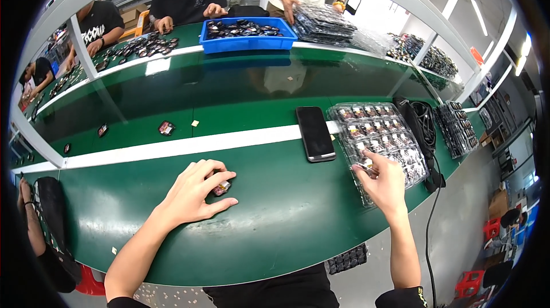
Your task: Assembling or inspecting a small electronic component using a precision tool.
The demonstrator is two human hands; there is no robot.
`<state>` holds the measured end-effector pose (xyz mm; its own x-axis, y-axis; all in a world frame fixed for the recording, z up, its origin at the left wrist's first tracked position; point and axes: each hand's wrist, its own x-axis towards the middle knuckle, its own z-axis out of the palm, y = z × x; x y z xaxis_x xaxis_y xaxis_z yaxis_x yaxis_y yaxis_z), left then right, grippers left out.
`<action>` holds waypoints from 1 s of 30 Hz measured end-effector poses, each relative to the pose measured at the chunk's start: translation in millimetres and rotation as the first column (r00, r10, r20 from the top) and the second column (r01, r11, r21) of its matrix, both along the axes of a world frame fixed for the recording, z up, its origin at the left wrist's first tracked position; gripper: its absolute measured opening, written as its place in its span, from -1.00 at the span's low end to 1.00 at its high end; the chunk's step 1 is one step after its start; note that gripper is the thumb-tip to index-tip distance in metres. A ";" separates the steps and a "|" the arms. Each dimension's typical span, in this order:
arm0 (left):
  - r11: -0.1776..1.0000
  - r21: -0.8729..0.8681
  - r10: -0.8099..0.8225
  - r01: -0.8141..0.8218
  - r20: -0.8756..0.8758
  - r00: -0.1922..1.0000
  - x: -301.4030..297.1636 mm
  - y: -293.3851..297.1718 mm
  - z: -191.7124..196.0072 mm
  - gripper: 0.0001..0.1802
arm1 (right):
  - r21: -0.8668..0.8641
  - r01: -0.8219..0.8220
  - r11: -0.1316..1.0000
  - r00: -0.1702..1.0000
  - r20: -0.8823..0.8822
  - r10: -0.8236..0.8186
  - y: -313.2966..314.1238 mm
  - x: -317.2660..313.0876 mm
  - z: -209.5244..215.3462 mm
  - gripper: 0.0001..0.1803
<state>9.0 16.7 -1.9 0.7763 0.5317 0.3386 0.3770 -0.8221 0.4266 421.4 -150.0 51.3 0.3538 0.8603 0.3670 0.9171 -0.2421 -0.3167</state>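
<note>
My left hand [192,194] rests low over the green table, its fingers curved round a small dark piece with red and yellow markings [221,188]. Index finger and thumb lie on either side of this piece, partly covering it. At the right, my right hand [382,182] reaches over a clear plastic tray [366,198] whose pockets hold rows of similar small pieces. Its thumb and index finger pinch at a near-left pocket; what is between them is too small to tell. A black phone [315,134] lies just left of the tray.
A black bag with a cable [423,127] and another filled tray [456,129] sit to the right. Loose pieces [167,128] lie beyond the white strip [172,146]. Across the table, people work near a blue bin [247,43] and stacked trays [323,24]. Frame posts rise at both sides.
</note>
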 end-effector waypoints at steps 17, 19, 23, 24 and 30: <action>0.991 -0.136 -0.009 0.010 0.009 1.000 -7.5 16.3 -4.9 -0.32 | -0.020 -0.713 0.701 0.597 -0.541 0.592 64.0 -127.3 -6.5 -0.84; 0.982 -0.187 -0.027 0.034 0.039 0.999 -9.8 17.7 -6.0 -0.39 | 0.002 -0.732 0.681 0.559 -0.569 0.603 75.7 -133.0 -10.9 -0.85; 0.958 -0.287 -0.014 0.028 0.052 0.999 -11.5 16.3 -1.1 -0.39 | 0.032 -0.715 0.699 0.505 -0.667 0.548 84.8 -138.3 -25.6 -0.87; 0.944 -0.331 0.003 0.013 0.048 0.999 -12.3 16.4 -1.9 -0.38 | 0.089 -0.660 0.746 0.456 -0.743 0.491 84.6 -140.1 -33.4 -0.86; 0.959 -0.283 -0.005 0.021 0.060 0.998 -11.3 15.8 1.9 -0.35 | 0.190 -0.511 0.838 0.285 -0.882 0.374 79.3 -136.1 -53.1 -0.89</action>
